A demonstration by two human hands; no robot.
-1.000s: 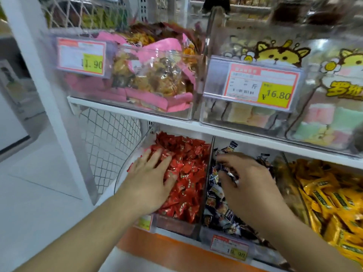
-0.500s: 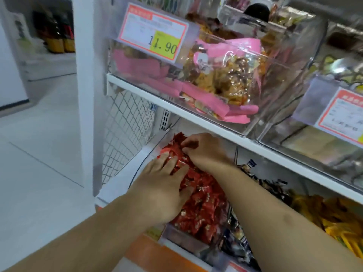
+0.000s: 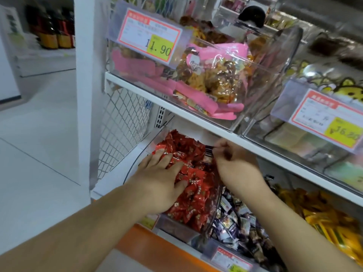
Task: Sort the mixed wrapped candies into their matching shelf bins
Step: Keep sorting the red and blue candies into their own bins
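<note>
Across the upper half runs a white shelf (image 3: 225, 132) carrying a clear bin of pink-wrapped snacks (image 3: 196, 75) at twelve o'clock and a second clear bin (image 3: 294, 138) at three o'clock, each with a price tag. Below it, at six o'clock, sits the bin of red candies (image 3: 194, 193), with a bin of dark purple candies (image 3: 241, 228) at its four o'clock and yellow packets (image 3: 324, 218) further that way. On the red pile the left hand (image 3: 161, 185) lies flat, fingers straight and spread, gripping nothing. At its two o'clock the right hand (image 3: 233, 163) pinches a small dark striped candy (image 3: 209, 150) between its fingertips, held just above the red candies at the back of that bin.
</note>
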